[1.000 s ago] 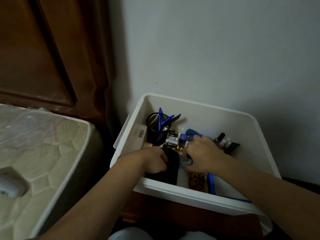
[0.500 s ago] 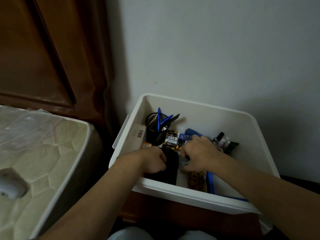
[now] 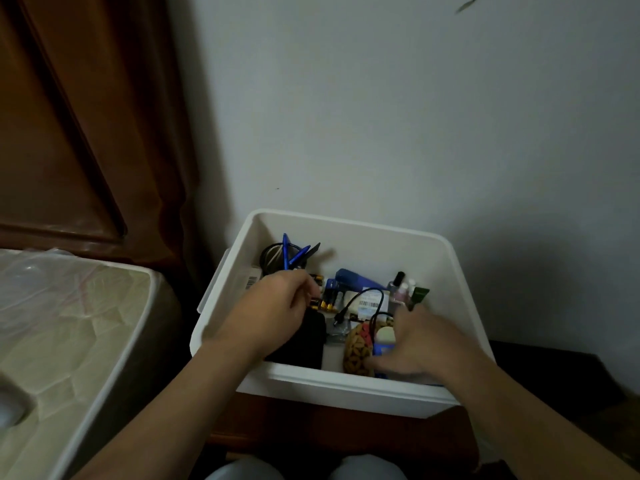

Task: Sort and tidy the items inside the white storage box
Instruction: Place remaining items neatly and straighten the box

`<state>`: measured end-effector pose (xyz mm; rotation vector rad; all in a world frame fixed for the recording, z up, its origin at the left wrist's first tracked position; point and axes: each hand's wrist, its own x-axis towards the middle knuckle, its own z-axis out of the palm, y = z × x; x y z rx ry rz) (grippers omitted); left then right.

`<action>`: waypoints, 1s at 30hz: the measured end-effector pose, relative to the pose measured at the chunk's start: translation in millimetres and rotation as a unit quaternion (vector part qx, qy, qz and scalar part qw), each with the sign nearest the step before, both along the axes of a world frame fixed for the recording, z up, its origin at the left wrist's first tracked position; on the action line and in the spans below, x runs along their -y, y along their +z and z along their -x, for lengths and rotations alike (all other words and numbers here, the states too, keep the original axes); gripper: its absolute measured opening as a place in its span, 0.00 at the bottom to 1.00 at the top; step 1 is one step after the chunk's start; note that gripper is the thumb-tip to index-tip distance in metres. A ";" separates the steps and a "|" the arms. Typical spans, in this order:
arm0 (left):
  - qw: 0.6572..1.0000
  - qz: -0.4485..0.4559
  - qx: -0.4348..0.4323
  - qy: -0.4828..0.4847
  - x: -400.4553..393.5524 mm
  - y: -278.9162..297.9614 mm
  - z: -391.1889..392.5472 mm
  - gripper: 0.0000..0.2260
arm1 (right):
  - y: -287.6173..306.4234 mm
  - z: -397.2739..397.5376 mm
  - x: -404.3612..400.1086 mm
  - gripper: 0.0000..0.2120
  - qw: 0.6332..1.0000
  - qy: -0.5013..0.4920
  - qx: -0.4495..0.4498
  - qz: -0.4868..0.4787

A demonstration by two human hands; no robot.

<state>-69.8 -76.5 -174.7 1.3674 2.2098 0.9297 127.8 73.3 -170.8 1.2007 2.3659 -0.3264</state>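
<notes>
Your left hand [image 3: 282,308] sits inside the white storage box [image 3: 346,386] at its left side, fingers curled and pinched near the batteries [image 3: 325,299]; it looks like you're gripping something small there, maybe one end of the black cable [image 3: 363,299], but I can't tell for sure. Your right hand [image 3: 426,344] is low at the front right, fingers loosely curled over a blue-and-white container [image 3: 384,339]; it's blurred, so whether it has a real hold is unclear. The cable arcs up between both hands, likely lifted clear so it stops tangling over the rest.

A black flat pouch [image 3: 304,344] lies under your left wrist. A patterned brown pouch [image 3: 358,348] is just beside your right hand. The pen cup [image 3: 273,258] stands upright in the back left corner, pens grouped. A blue stapler [image 3: 353,280] and small bottles [image 3: 401,287] line the back, past your fingers. The box sits against the wall, beside the mattress [image 3: 69,327].
</notes>
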 end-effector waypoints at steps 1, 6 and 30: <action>1.000 -0.006 -0.014 0.001 4.6 3.4 -6.5 0.11 | 0.7 0.3 3.2 0.55 1.000 -0.004 0.020 0.018; 0.993 0.092 -0.066 -0.023 16.8 3.4 -42.7 0.10 | -1.5 4.5 7.5 0.43 0.997 -0.018 0.046 0.051; 0.999 0.000 0.006 0.048 25.7 15.0 -60.9 0.05 | 65.6 -26.4 12.7 0.29 0.857 -0.223 -0.378 0.269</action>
